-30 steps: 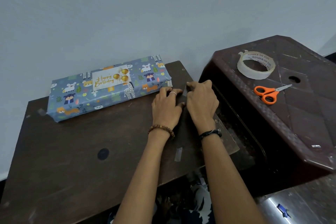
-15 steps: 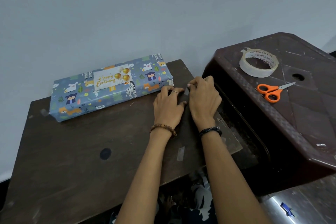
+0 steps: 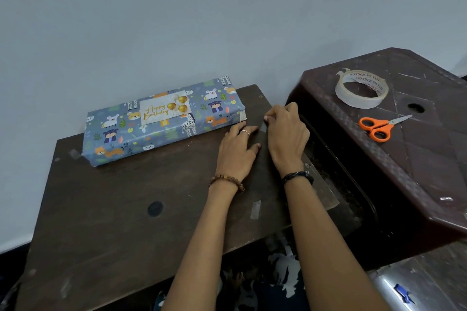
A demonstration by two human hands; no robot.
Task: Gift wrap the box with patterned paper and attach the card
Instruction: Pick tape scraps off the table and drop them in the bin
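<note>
**Tape strip peeled beside the finished parcel**

Under both hands, a dark wooden table point(image 3: 106, 209) with a worn, scuffed top serves as the work surface. Right of the grip, a brown plastic stool point(image 3: 429, 159) with a moulded diamond pattern is kept within reach, presumably as a tool shelf. Just left of the grip, the box point(image 3: 161, 124) lies flat, long and slim, fully covered in blue paper printed with animals, its nearer end almost touched by the left fingers. On its top face a pale "Happy Birthday" card point(image 3: 164, 110) is already fixed, so the task is judged nearly done. On the stool, a roll of translucent tape point(image 3: 361, 89) and orange-handled scissors point(image 3: 379, 126) are laid. The left hand point(image 3: 237, 151) is pressed flat, fingers straight, probably to steady the tabletop. A small clear tape strip point(image 3: 264, 127) appears pinched and lifted by the curled fingertips of the right hand point(image 3: 288, 134).
</note>
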